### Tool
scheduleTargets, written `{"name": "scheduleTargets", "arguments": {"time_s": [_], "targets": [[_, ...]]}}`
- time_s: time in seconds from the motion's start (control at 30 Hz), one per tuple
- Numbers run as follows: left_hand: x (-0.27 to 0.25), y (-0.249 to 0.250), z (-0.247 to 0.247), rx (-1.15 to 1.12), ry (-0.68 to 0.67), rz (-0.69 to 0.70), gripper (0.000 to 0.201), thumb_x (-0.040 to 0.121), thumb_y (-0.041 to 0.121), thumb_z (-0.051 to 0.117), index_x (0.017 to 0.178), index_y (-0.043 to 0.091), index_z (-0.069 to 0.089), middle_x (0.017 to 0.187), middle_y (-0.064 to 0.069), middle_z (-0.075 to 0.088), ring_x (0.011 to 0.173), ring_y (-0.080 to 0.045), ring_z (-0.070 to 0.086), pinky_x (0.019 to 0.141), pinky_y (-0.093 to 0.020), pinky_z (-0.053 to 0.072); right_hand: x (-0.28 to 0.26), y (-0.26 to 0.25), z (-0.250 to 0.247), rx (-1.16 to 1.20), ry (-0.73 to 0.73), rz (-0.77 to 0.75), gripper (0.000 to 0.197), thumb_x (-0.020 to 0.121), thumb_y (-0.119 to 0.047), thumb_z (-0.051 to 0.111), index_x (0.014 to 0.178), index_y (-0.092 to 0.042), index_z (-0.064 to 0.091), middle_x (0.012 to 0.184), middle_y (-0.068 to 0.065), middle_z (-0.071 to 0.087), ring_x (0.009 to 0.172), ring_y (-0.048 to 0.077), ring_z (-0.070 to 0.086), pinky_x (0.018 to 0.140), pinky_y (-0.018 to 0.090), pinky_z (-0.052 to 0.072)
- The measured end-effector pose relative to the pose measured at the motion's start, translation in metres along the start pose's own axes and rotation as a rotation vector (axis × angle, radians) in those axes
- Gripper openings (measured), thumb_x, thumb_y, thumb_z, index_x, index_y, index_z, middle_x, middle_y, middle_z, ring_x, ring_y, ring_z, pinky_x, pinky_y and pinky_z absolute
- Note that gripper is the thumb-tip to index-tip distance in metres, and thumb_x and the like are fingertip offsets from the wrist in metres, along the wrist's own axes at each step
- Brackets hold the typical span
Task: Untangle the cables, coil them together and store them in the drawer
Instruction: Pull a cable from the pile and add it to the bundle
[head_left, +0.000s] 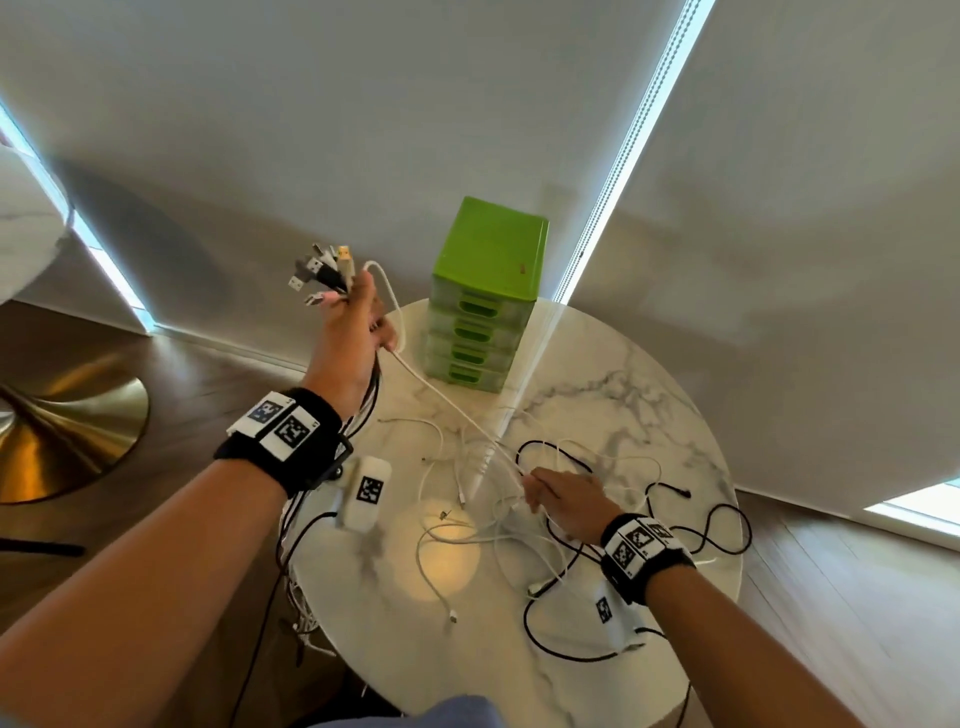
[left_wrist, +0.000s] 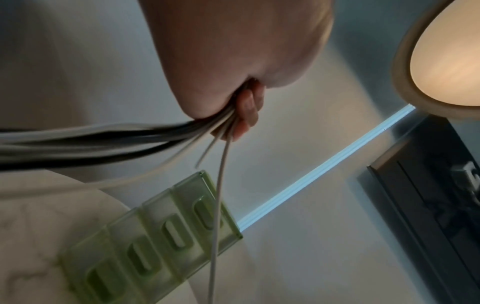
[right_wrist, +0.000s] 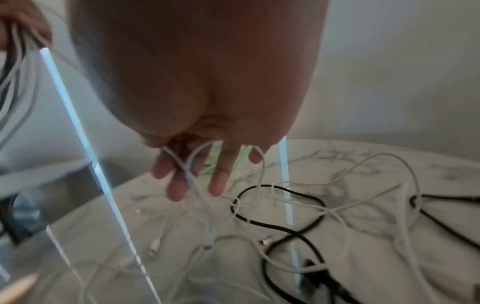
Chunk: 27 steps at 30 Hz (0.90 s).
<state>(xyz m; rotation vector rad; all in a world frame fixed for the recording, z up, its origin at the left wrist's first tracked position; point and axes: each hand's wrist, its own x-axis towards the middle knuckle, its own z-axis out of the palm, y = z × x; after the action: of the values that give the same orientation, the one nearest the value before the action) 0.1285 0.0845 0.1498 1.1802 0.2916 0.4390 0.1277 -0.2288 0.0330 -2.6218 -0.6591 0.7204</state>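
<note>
My left hand is raised above the table's left side and grips a bundle of black and white cables; their USB plugs fan out above the fist. One white cable runs taut from that hand down to my right hand, which sits low over the tangle with white cable threaded between its fingers. Loose white and black cables lie spread over the marble top. The green drawer unit stands at the table's far edge, all drawers closed.
The round marble table stands close to grey roller blinds. Several cable ends hang over its near left edge. A second table with a brass base stands on the wooden floor at the left. A lamp shows overhead.
</note>
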Motion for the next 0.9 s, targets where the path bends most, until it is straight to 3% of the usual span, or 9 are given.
{"name": "scheduleTargets", "arguments": {"time_s": [0.1,0.2,0.33,0.43,0.53,0.67,0.77,0.83,0.9], "targets": [[-0.017,-0.005,0.008,0.372,-0.11,0.013,0.035,0.106,0.039,0.049,0.076,0.022,0.046,0.058,0.005,0.034,0.053,-0.011,0.028,0.055,-0.029,0.025,0.007,-0.009,-0.012,0.018,0.154,0.063,0.036,0.105,-0.047,0.028,0.089,-0.03,0.056,0.086,-0.014,0.074,0.086,0.006,0.065,0.09,0.033,0.03],[-0.035,-0.02,0.012,0.656,-0.268,-0.047,0.043,0.101,0.05,0.053,0.074,0.017,0.049,0.063,-0.007,0.04,0.053,-0.014,0.035,0.053,-0.028,0.031,0.015,-0.031,-0.027,0.151,0.355,0.054,0.023,0.105,-0.042,0.042,0.099,-0.029,0.06,0.084,-0.018,0.075,0.078,0.007,0.067,0.083,0.03,0.045],[-0.05,-0.041,0.021,0.746,-0.392,-0.145,0.073,0.092,0.071,0.05,0.083,0.001,0.063,0.062,0.0,0.047,0.055,-0.012,0.044,0.064,-0.033,0.04,0.015,-0.063,-0.038,0.291,0.498,-0.16,0.016,0.103,-0.039,0.052,0.097,-0.028,0.061,0.082,-0.017,0.075,0.075,0.004,0.069,0.075,0.022,0.049],[-0.058,-0.046,0.03,0.735,-0.425,-0.17,0.07,0.092,0.073,0.049,0.075,0.005,0.06,0.056,0.004,0.05,0.055,-0.014,0.049,0.067,-0.035,0.043,0.01,-0.088,-0.039,0.25,0.489,-0.341,0.017,0.104,-0.034,0.053,0.103,-0.02,0.062,0.079,-0.011,0.074,0.073,0.004,0.068,0.073,0.017,0.046],[-0.055,-0.048,0.032,0.73,-0.419,-0.164,0.055,0.099,0.056,0.052,0.076,0.008,0.067,0.072,-0.006,0.07,0.076,-0.021,0.068,0.083,-0.04,0.051,0.006,-0.1,-0.037,0.254,0.411,-0.453,0.015,0.105,-0.027,0.051,0.109,-0.016,0.059,0.078,-0.006,0.071,0.072,0.009,0.068,0.073,0.022,0.051],[-0.049,-0.044,0.03,0.781,-0.346,-0.133,0.044,0.102,0.048,0.052,0.077,0.011,0.058,0.067,0.001,0.055,0.069,-0.02,0.055,0.066,-0.034,0.039,0.004,-0.097,-0.032,0.28,0.154,-0.341,0.014,0.105,-0.028,0.049,0.101,-0.015,0.053,0.089,0.0,0.071,0.083,0.01,0.069,0.076,0.022,0.051],[-0.044,-0.04,0.023,0.737,-0.325,-0.064,0.038,0.103,0.044,0.053,0.114,0.01,0.065,0.077,0.005,0.063,0.078,-0.014,0.06,0.07,-0.028,0.041,0.01,-0.083,-0.03,0.257,0.128,-0.312,0.012,0.105,-0.025,0.049,0.097,-0.017,0.053,0.087,-0.001,0.068,0.083,0.015,0.066,0.078,0.022,0.048],[-0.041,-0.036,0.019,0.687,-0.289,-0.008,0.039,0.103,0.045,0.053,0.131,0.019,0.062,0.103,-0.01,0.073,0.098,-0.024,0.067,0.08,-0.031,0.046,0.015,-0.073,-0.028,0.15,0.028,-0.26,0.01,0.104,-0.023,0.049,0.095,-0.019,0.053,0.086,-0.002,0.066,0.081,0.018,0.062,0.079,0.029,0.047],[-0.036,-0.027,0.016,0.591,-0.202,-0.004,0.032,0.103,0.042,0.055,0.113,0.013,0.064,0.084,-0.007,0.073,0.074,-0.024,0.066,0.066,-0.036,0.047,0.017,-0.059,-0.02,0.057,-0.135,-0.169,0.012,0.103,-0.025,0.047,0.096,-0.019,0.055,0.085,-0.004,0.069,0.079,0.014,0.061,0.079,0.03,0.047]]}}
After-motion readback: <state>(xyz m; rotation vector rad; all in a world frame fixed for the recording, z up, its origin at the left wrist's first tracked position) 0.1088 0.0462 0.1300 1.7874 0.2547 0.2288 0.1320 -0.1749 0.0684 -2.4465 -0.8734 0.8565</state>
